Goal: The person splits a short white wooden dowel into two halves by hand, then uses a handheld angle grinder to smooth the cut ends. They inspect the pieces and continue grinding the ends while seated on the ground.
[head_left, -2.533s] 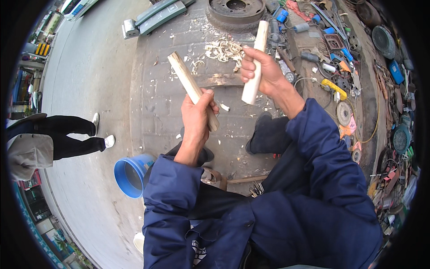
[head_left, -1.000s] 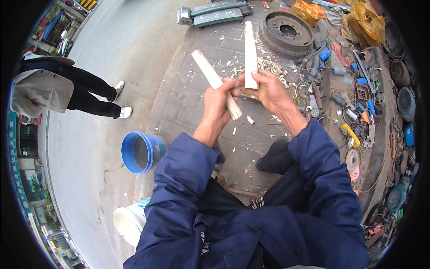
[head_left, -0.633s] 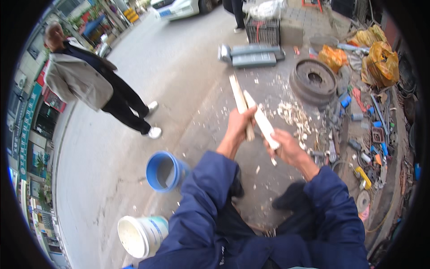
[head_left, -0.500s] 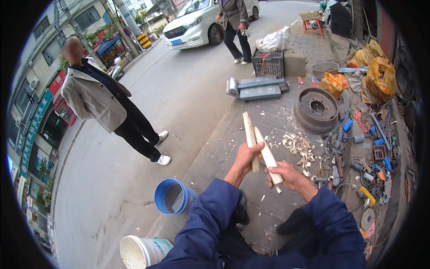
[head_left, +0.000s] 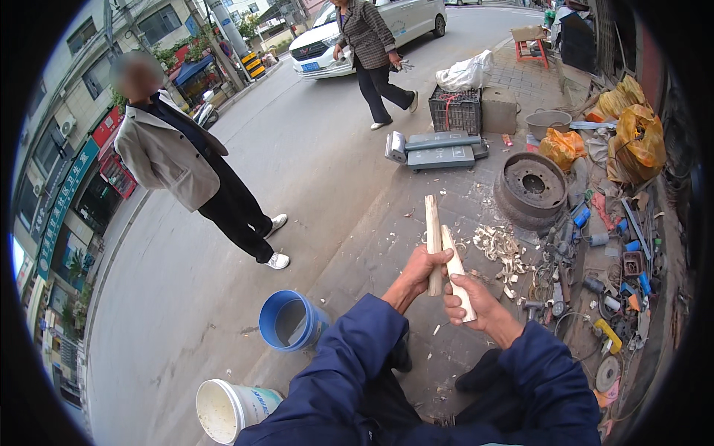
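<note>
Two pale wooden sticks are held side by side above the pavement: one (head_left: 433, 241) is gripped in the closed left hand (head_left: 424, 269), the other (head_left: 457, 271) in the closed right hand (head_left: 471, 303). A blue bucket (head_left: 291, 320) and a white bucket (head_left: 227, 408) are seen nearby, seemingly empty.

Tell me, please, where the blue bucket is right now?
In the head view the blue bucket stands on the pavement at the person's left, beside the left sleeve, with the white bucket just below it.

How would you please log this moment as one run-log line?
left hand: grips longer wooden stick upright | right hand: grips shorter wooden stick | sticks: side by side | nearby: blue bucket, wood shavings
</note>
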Demonstrator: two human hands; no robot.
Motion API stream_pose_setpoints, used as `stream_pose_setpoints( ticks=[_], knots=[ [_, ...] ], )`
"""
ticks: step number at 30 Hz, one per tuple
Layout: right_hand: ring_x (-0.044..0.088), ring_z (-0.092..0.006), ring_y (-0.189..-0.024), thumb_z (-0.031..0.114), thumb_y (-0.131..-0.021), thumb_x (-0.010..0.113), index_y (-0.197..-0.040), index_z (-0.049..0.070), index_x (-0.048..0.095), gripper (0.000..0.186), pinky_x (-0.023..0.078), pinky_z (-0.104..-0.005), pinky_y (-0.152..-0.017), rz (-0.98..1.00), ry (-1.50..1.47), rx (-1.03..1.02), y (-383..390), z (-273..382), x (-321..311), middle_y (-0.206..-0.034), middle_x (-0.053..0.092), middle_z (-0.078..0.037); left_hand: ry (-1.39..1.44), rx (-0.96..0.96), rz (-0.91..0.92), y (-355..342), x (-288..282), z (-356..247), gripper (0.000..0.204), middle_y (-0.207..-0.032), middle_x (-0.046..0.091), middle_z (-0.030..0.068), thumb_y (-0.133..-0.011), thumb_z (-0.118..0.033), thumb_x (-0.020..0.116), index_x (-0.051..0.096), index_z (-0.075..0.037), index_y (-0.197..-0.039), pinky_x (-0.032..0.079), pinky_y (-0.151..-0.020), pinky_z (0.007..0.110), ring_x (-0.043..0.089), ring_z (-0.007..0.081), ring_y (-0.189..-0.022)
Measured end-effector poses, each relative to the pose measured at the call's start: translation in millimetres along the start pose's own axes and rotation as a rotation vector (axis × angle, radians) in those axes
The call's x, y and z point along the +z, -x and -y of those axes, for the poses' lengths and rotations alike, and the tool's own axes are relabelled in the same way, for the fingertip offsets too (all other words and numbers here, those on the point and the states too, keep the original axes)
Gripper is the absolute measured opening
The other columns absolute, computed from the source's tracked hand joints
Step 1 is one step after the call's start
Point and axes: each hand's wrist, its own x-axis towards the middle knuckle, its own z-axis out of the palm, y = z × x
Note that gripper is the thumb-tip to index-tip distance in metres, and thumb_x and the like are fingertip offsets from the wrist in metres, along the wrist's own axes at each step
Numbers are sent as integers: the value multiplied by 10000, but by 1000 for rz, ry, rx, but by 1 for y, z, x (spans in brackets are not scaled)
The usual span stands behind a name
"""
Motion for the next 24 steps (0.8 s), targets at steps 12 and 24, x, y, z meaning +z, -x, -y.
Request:
stream_pose_setpoints(
  ticks=[12, 24],
  knots=[
    [434, -103, -467, 481, -1033, 586, -913, 161, 533, 346, 425, -311, -478, -3, -50, -85, -3, -5, -4, -636, 466, 32, -29, 3, 81, -2, 6, 11, 207, -931, 717, 110, -932, -135, 751, 661, 1, -1059, 565, -698, 340, 668, 175, -768],
    [461, -146, -437, 280, -1002, 612, -854, 111, 504, 249, 442, -368, -443, -92, 60, -18, 2, -12, 2, -605, 461, 7, 1, 69, -51, -9, 14, 7, 325, -840, 690, 41, -1006, -362, 700, 656, -41, -1034, 483, -577, 245, 515, 77, -585]
  ],
)
